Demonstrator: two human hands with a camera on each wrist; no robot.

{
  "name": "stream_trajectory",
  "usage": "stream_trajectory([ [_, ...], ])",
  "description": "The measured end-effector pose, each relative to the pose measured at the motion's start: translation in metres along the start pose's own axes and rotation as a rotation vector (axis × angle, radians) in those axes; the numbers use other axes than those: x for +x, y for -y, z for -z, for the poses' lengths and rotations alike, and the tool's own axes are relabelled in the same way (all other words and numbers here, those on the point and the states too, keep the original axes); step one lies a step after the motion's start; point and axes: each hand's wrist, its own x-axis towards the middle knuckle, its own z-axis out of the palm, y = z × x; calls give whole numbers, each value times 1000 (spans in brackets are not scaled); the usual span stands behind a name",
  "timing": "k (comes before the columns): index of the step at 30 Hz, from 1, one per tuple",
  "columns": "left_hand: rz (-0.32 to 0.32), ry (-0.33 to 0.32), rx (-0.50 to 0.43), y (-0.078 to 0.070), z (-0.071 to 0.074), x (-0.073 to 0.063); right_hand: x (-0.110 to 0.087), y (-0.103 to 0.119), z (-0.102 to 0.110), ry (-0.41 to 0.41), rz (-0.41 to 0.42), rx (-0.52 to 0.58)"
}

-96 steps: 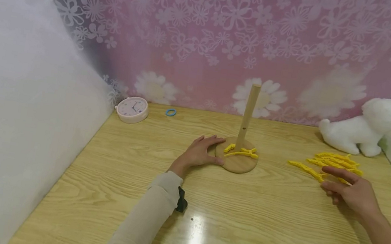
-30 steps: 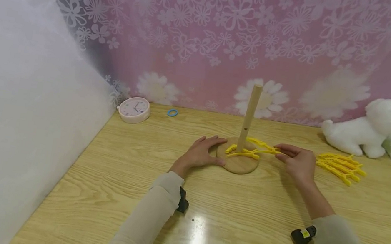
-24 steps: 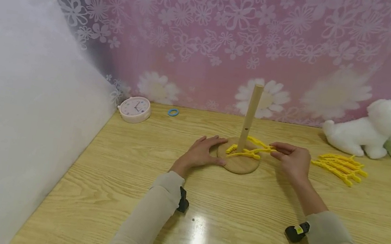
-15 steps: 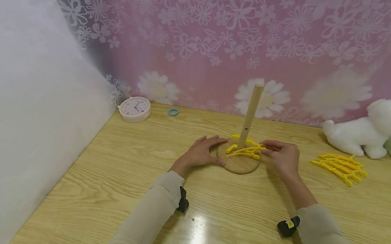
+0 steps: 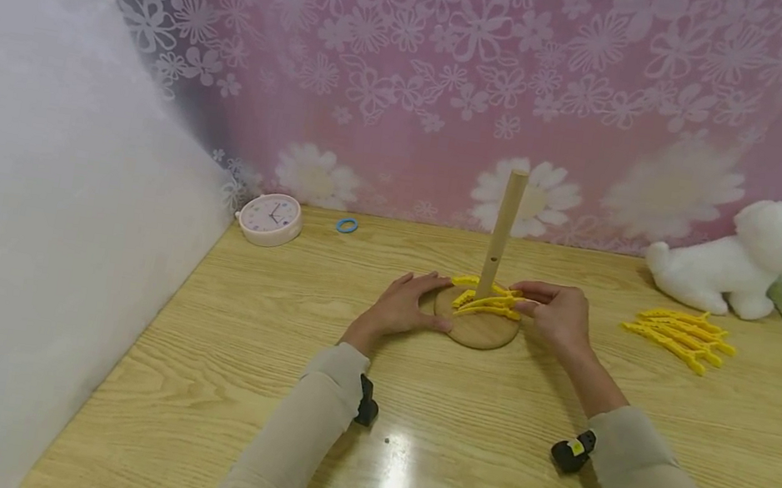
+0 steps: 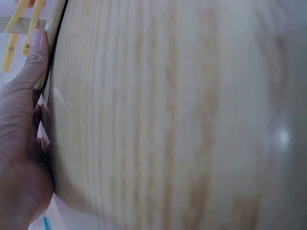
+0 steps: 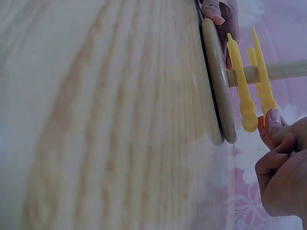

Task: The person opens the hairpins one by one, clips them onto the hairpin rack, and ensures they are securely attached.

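Note:
A round wooden base [image 5: 479,337] with an upright wooden post [image 5: 504,219] stands mid-table. My left hand [image 5: 400,304] holds the base's left edge, thumb and fingers spread along the rim; its thumb [image 6: 36,55] shows at the edge in the left wrist view. With thumb and index finger, my right hand [image 5: 562,316] pinches the handle end of a yellow alligator hair clip [image 7: 261,69]. That clip's long arms pass on both sides of the post. Lower down, close over the base, another yellow hair clip [image 7: 243,86] sits across the post.
Several yellow hair clips [image 5: 684,334] lie fanned at the right. Behind them sits a white plush dog [image 5: 746,255]. A pink clock [image 5: 269,219] and a small blue ring [image 5: 346,226] are at the back left. A floral curtain [image 5: 413,95] hangs behind the table.
My right hand has taken a hair clip from the pile and carried it left to the post, where its arms have moved in around it. My left hand stays on the base.

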Motion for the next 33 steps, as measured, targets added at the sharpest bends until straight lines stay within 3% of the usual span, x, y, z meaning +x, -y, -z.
stream_trajectory([
  [9,-11,1,-3,-1,1,0,-2,-2,3,26,65,-28],
  [18,-22,0,-5,-3,2,-1,-1,-5,4,55,60,-65],
  [29,-32,1,2,-2,1,0,-3,-12,10,191,48,134],
  [33,-28,0,6,-1,1,0,-4,-14,11,233,60,160],
])
